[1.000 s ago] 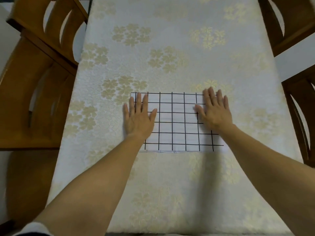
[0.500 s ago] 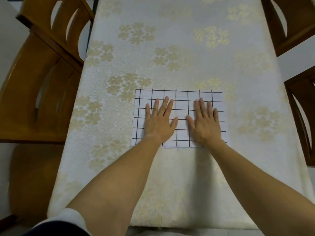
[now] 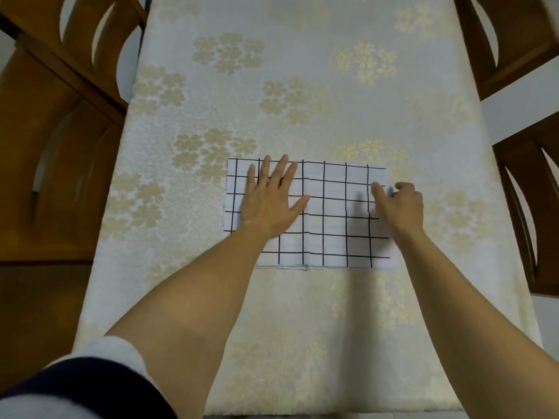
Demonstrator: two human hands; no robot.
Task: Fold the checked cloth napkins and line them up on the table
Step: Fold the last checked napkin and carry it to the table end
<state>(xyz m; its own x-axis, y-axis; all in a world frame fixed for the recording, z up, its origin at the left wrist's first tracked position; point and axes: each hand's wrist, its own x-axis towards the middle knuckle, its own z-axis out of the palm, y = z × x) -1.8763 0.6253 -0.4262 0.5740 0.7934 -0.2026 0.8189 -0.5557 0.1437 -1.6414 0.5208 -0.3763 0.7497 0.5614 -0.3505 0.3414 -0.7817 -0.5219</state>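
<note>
One white napkin with a black grid (image 3: 329,225) lies folded as a flat rectangle in the middle of the table (image 3: 302,86), which is covered by a cream floral cloth. My left hand (image 3: 269,201) presses flat on the napkin's left half, fingers straight and spread. My right hand (image 3: 399,204) sits at the napkin's right edge with curled fingers; thumb and fingers pinch that edge. A faint crease runs down the napkin's middle.
Wooden chairs stand along both sides: two on the left (image 3: 60,116) and two on the right (image 3: 526,207). The tablecloth stretches bare-patterned beyond the napkin toward the far end and toward the near edge (image 3: 302,412).
Both hands were flat near the napkin's middle. My left hand has slid to the left half, and my right hand has moved to the right edge and curled onto it.
</note>
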